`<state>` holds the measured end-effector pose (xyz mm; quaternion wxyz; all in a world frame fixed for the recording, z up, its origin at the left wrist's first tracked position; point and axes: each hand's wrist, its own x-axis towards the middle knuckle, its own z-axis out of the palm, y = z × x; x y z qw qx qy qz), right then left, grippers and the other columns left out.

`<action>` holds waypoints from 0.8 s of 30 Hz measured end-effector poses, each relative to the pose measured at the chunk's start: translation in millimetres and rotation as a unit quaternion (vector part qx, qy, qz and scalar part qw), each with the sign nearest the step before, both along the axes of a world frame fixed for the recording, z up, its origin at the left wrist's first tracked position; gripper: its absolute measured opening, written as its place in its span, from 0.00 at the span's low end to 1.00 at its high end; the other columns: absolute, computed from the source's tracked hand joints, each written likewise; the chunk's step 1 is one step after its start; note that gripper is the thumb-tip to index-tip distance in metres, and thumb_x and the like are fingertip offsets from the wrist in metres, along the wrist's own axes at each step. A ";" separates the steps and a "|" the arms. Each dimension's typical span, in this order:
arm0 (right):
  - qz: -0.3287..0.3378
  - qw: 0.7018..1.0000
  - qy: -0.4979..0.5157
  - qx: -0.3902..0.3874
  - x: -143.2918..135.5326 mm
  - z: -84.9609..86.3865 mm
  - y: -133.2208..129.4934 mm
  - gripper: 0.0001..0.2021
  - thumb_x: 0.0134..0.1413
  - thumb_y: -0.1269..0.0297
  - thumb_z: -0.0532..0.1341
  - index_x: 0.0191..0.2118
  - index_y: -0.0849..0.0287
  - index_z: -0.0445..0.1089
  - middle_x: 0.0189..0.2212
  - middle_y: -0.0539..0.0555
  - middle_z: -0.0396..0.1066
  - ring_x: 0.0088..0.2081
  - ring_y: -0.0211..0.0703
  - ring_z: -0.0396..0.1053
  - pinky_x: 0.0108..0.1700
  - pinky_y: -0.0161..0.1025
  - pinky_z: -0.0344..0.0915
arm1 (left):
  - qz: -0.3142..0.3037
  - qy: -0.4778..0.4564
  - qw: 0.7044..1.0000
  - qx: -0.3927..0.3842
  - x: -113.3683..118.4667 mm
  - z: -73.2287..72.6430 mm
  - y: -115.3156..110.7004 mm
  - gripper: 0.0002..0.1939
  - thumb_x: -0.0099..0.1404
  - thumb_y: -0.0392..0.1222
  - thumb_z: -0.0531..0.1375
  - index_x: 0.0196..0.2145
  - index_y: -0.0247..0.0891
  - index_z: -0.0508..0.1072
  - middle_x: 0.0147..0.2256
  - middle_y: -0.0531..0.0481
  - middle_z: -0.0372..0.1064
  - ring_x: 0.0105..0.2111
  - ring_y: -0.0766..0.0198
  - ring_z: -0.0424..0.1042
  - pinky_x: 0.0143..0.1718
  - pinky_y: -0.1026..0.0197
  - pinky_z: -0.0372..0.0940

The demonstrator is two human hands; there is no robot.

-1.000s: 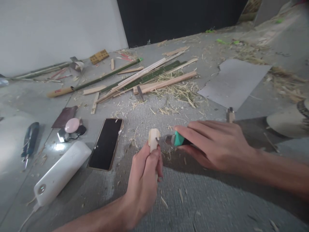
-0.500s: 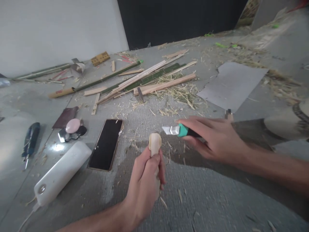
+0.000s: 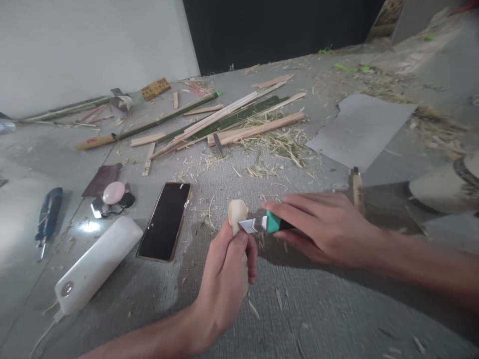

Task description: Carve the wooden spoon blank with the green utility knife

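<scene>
A pale carved wooden piece [image 3: 237, 211] with a rounded top stands up out of my left hand [image 3: 226, 279], whose fingers are wrapped round its lower part. My right hand [image 3: 322, 229] grips a utility knife [image 3: 274, 222] with a green and black handle. The knife's bare blade points left and lies against or just in front of the wooden piece, right by my left thumb. The hands hide the lower wood and most of the knife handle.
On the grey floor at left are a phone [image 3: 164, 222], a white power bank [image 3: 98, 264] and a screwdriver [image 3: 48, 217]. Bamboo and wood strips [image 3: 224, 117] lie beyond among shavings. Paper [image 3: 362, 130] and a wooden-handled tool [image 3: 358, 192] are at right.
My right hand has moved left and down, bringing the blade from beside the wooden piece to its neck. The wooden piece has shifted slightly left and up in view.
</scene>
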<state>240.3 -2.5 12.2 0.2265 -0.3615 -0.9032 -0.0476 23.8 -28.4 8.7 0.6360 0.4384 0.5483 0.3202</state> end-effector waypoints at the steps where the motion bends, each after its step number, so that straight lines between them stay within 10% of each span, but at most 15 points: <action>1: -0.001 1.000 -0.002 0.002 -0.4 0.1 0.0 0.15 0.70 0.60 0.56 0.54 0.65 0.68 0.39 0.57 0.77 0.36 0.46 0.76 0.33 0.41 0.66 | 0.002 0.004 1.000 0.001 0.4 0.6 0.0 0.19 0.74 0.43 0.48 0.24 0.41 0.60 0.20 0.55 0.60 0.21 0.67 0.60 0.23 0.63 0.58; 24: -0.064 0.994 -0.038 0.080 -1.5 3.0 -4.9 0.16 0.68 0.60 0.60 0.54 0.64 0.70 0.37 0.55 0.77 0.34 0.46 0.75 0.32 0.42 0.64 | -0.015 0.032 0.999 0.025 -1.2 -2.4 5.9 0.22 0.76 0.48 0.49 0.24 0.40 0.62 0.21 0.55 0.59 0.21 0.68 0.61 0.22 0.65 0.58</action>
